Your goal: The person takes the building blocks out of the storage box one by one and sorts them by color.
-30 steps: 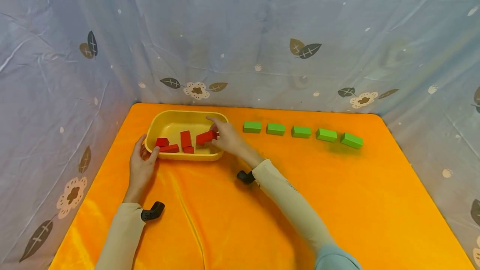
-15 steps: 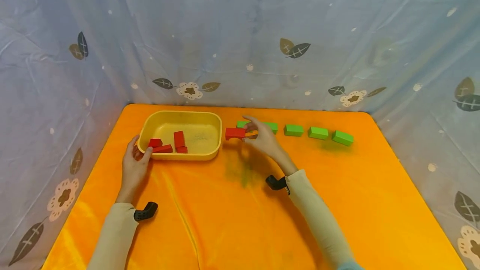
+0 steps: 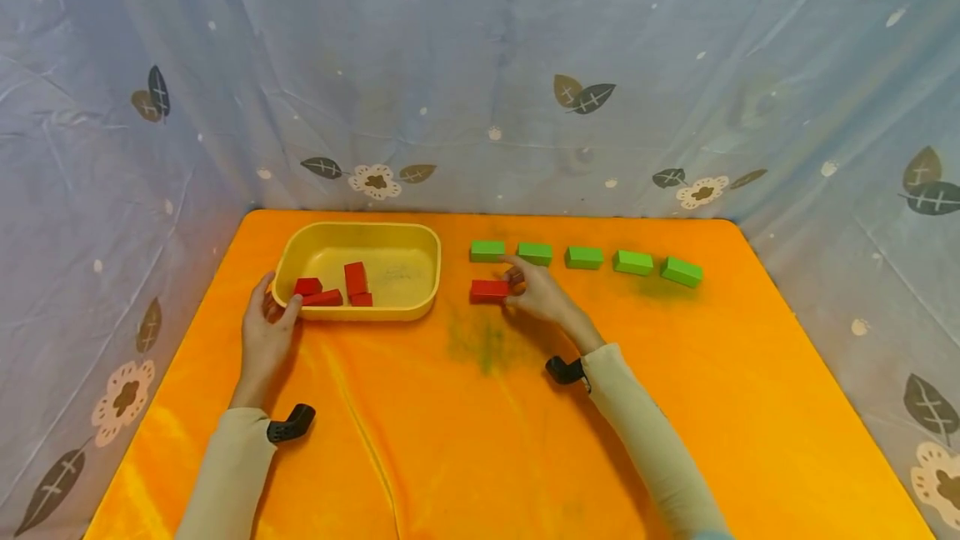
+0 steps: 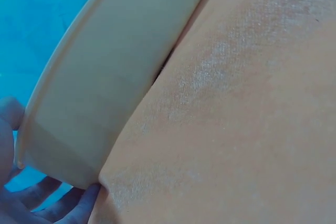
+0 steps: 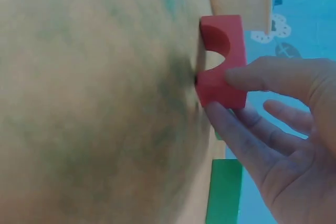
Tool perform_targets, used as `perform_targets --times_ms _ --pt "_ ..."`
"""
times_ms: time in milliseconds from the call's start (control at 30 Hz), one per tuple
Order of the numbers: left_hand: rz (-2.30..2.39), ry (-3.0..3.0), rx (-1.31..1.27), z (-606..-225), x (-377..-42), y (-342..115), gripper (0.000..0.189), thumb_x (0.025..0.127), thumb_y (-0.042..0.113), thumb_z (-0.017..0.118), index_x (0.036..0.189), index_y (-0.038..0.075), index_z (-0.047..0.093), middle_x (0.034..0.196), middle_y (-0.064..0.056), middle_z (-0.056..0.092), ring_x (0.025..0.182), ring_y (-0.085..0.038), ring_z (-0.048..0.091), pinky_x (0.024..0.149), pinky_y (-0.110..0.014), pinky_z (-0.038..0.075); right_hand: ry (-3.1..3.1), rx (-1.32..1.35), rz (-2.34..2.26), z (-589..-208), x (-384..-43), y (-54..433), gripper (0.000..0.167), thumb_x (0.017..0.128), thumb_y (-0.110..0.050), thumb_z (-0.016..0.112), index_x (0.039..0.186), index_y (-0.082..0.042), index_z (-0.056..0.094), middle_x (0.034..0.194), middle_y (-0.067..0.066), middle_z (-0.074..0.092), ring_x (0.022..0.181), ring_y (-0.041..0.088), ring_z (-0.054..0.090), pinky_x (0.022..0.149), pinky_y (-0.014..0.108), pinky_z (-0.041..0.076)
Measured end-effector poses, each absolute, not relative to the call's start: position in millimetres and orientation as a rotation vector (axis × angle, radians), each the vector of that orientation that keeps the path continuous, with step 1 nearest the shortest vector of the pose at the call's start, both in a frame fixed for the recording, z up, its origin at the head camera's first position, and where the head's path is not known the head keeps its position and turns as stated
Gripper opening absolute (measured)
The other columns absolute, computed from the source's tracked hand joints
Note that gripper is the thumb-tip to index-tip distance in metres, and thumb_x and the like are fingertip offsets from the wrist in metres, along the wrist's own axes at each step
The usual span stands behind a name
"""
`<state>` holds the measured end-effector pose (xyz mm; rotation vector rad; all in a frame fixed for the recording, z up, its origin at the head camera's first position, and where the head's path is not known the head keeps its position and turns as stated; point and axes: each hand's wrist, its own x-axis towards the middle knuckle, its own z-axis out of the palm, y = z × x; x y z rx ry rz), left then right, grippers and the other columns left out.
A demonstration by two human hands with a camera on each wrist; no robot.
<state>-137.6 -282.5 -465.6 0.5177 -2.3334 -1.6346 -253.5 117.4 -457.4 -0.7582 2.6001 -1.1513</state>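
My right hand (image 3: 542,294) pinches a red arch block (image 3: 487,291) at its right end, between thumb and fingers. In the right wrist view the block (image 5: 236,40) shows a half-round cut-out, and its lower side meets or nearly meets the cloth. Behind it runs a row of several green blocks (image 3: 584,257). My left hand (image 3: 266,340) grips the left front corner of a yellow plastic basin (image 3: 382,314), thumb at the rim and fingers against the outer wall. Several red blocks (image 3: 356,277) lie inside the basin, towards its front left.
An orange cloth (image 3: 480,440) covers the table. Patterned blue-grey curtains (image 3: 480,65) hang behind and at both sides. Black wrist cameras (image 3: 292,423) sit on both sleeves. The green row stands close to the back edge, right of the basin.
My right hand has lifted the red arch block out of the basin, carried it right, and lowered it in front of the leftmost green block. The left hand keeps its grip on the basin.
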Motion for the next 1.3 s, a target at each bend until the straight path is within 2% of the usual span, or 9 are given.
perform_targets --times_ms 233,400,567,667,833,933,1133,1300 --pt "-1.601 -2.345 0.497 -466.1 -137.7 -284.9 0.066 0.101 0.028 0.054 0.157 0.014 0.022 0.149 -0.017 0.040 0.133 -0.031 0.042 0.111 -0.045 0.036 2.621 -0.827 -1.038 -433.6 -256.9 111.3 0.064 0.084 0.007 0.072 0.142 0.003 0.046 0.126 0.024 0.059 0.116 0.039 0.057 0.093 0.047 0.052" --pt "-1.603 -2.347 0.488 -466.4 -136.8 -287.0 0.067 0.101 0.028 0.054 0.157 0.014 0.021 0.149 -0.018 0.040 0.133 -0.032 0.042 0.111 -0.042 0.038 2.626 -0.938 -1.079 -408.9 -263.2 68.5 0.055 0.086 0.006 0.070 0.138 0.001 0.053 0.125 0.023 0.061 0.114 0.038 0.059 0.094 0.049 0.051" --pt "-1.629 -2.327 0.483 -467.9 -137.1 -287.4 0.067 0.101 0.025 0.055 0.157 0.014 0.021 0.150 -0.017 0.039 0.134 -0.031 0.041 0.111 -0.045 0.036 2.546 -1.137 -1.033 -400.7 -269.9 -1.6 0.048 0.088 0.008 0.066 0.134 -0.001 0.058 0.121 0.015 0.065 0.110 0.027 0.061 0.093 0.040 0.053" --pt "-1.647 -2.311 0.476 -469.0 -137.8 -285.9 0.067 0.101 0.023 0.056 0.157 0.014 0.021 0.150 -0.018 0.039 0.133 -0.032 0.041 0.111 -0.047 0.036 2.490 -1.255 -0.948 -403.0 -273.7 -40.4 0.050 0.086 0.014 0.062 0.133 -0.003 0.059 0.122 0.012 0.066 0.112 0.024 0.060 0.094 0.034 0.052" --pt "-1.679 -2.287 0.449 -470.1 -138.9 -284.6 0.068 0.100 0.022 0.057 0.157 0.014 0.021 0.150 -0.019 0.039 0.134 -0.033 0.041 0.111 -0.048 0.036 2.426 -1.376 -0.774 -413.4 -278.9 -85.1 0.058 0.084 0.021 0.051 0.135 -0.005 0.058 0.132 0.007 0.062 0.125 0.020 0.054 0.106 0.027 0.042" --pt "-1.686 -2.282 0.434 -471.1 -139.8 -283.2 0.069 0.100 0.022 0.057 0.157 0.013 0.021 0.149 -0.020 0.040 0.135 -0.034 0.040 0.111 -0.049 0.035 2.407 -1.396 -0.658 -418.5 -279.4 -96.5 0.057 0.086 0.019 0.051 0.137 -0.007 0.057 0.137 0.005 0.058 0.126 0.019 0.052 0.110 0.025 0.036" --pt "-1.672 -2.277 0.427 -473.3 -139.3 -283.9 0.068 0.100 0.022 0.058 0.157 0.012 0.022 0.147 -0.020 0.042 0.134 -0.033 0.042 0.112 -0.047 0.035 2.395 -1.357 -0.567 -427.9 -278.1 -99.5 0.060 0.086 0.018 0.051 0.140 -0.007 0.053 0.139 0.005 0.055 0.120 0.018 0.053 0.108 0.025 0.038" --pt "-1.650 -2.286 0.423 -473.4 -139.1 -288.1 0.068 0.100 0.024 0.058 0.157 0.011 0.023 0.147 -0.021 0.042 0.135 -0.033 0.041 0.112 -0.047 0.035 2.495 -1.299 -0.531 -430.4 -278.8 -96.2 0.056 0.088 0.013 0.058 0.139 -0.009 0.055 0.135 0.007 0.058 0.122 0.021 0.053 0.109 0.028 0.039"
